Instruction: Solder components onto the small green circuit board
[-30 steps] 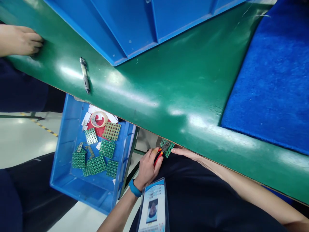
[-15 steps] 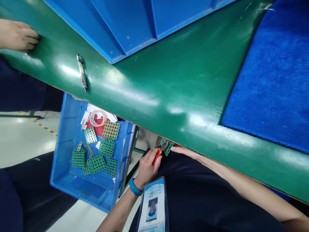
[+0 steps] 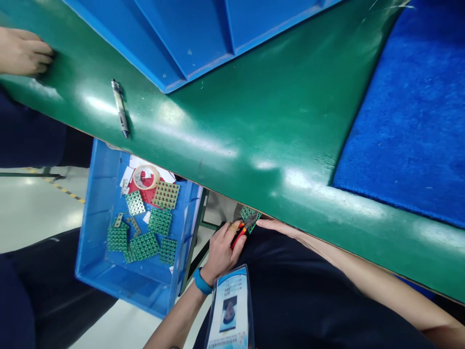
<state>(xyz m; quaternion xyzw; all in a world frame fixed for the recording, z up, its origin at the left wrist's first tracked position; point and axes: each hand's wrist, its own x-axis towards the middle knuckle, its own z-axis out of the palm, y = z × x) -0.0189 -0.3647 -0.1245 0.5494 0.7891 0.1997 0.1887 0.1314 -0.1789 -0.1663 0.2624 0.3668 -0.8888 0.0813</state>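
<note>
My left hand [image 3: 221, 254], with a blue wristband, grips red-handled pliers [image 3: 240, 233]. Their dark metal jaws lie on a small green circuit board panel [image 3: 247, 213] just below the edge of the green table [image 3: 218, 126]. My right hand [image 3: 279, 229] reaches in flat along that edge, its fingertips at the panel's right side. Its grip is partly hidden by the table edge. Further off, a blue tote [image 3: 96, 208] holds several similar green panels [image 3: 160, 221], a tape roll [image 3: 145, 177] and red and white papers.
A co-worker's hand [image 3: 22, 51] rests on the table at the far left, beside a pen [image 3: 119, 109]. A large blue crate [image 3: 174, 43] and a blue felt mat [image 3: 407, 116] stand on the table. An ID badge [image 3: 228, 310] hangs at my chest.
The whole view drifts slightly left and up. The pliers stay on the panel, their jaws turned slightly, and my hands stay in about the same grip.
</note>
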